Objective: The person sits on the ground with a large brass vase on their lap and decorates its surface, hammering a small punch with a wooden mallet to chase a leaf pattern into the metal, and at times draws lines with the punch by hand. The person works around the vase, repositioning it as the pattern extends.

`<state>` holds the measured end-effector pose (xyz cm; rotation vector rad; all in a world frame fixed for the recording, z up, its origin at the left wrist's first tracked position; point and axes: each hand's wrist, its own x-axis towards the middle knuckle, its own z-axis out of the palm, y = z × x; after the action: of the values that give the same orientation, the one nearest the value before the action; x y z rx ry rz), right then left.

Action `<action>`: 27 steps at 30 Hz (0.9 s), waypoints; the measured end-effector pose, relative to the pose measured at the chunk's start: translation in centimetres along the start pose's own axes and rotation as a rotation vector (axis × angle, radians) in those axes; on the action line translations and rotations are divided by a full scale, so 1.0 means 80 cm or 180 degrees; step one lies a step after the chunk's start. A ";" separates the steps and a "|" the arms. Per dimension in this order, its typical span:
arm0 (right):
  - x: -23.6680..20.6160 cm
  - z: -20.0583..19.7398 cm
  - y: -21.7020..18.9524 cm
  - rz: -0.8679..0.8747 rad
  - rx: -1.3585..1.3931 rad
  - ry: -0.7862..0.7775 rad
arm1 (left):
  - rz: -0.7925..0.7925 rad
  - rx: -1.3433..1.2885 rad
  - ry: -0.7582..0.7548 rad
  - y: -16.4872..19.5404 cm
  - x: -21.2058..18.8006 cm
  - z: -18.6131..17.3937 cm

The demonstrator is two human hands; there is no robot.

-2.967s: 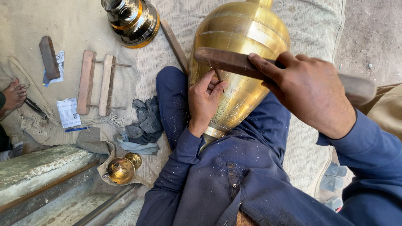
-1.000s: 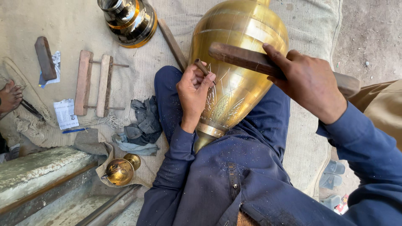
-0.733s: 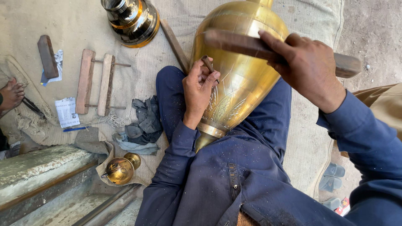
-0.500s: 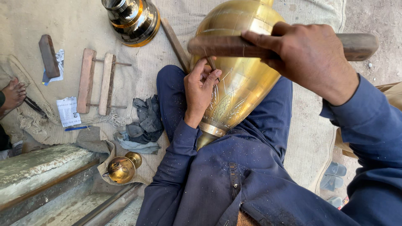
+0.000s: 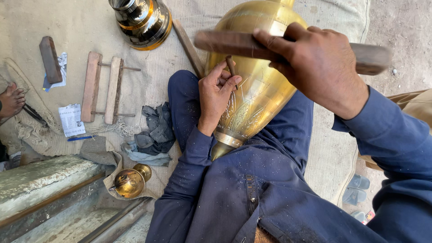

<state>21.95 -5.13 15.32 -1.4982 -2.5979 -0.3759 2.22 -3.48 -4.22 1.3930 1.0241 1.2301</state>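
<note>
Far left, another person's hand [image 5: 11,101] rests at the cloth's edge, with one dark wooden block [image 5: 49,59], a two-slat wooden frame [image 5: 102,87], one dark polished vessel [image 5: 143,20] and one small brass knob [image 5: 129,181] spread within reach. At centre, the left hand [image 5: 217,100] pinches one slim chisel [image 5: 231,68] against the brass vase [image 5: 254,83], which lies across the lap — wedged between the legs so it likely cannot roll. The right hand [image 5: 320,66], fingers wrapped tight, holds one wooden mallet [image 5: 234,42] just above the chisel head — placed to strike.
</note>
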 end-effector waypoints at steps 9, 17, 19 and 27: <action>-0.004 -0.001 0.000 0.0026 0.0066 -0.0270 | 0.0003 -0.0032 0.0054 -0.001 -0.006 -0.001; -0.009 -0.001 0.000 0.0124 0.0087 -0.0397 | 0.0027 0.0131 0.0066 -0.004 -0.009 0.000; -0.011 -0.001 -0.001 -0.0025 -0.0132 0.0019 | -0.0052 0.0029 0.0074 -0.005 -0.010 0.000; -0.011 -0.006 -0.002 0.0085 0.0138 -0.0091 | -0.0079 -0.0027 0.0095 -0.005 -0.011 0.000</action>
<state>22.21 -6.06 15.54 -1.5335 -2.5874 -0.2958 2.08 -4.30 -4.74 1.3552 1.0526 1.2392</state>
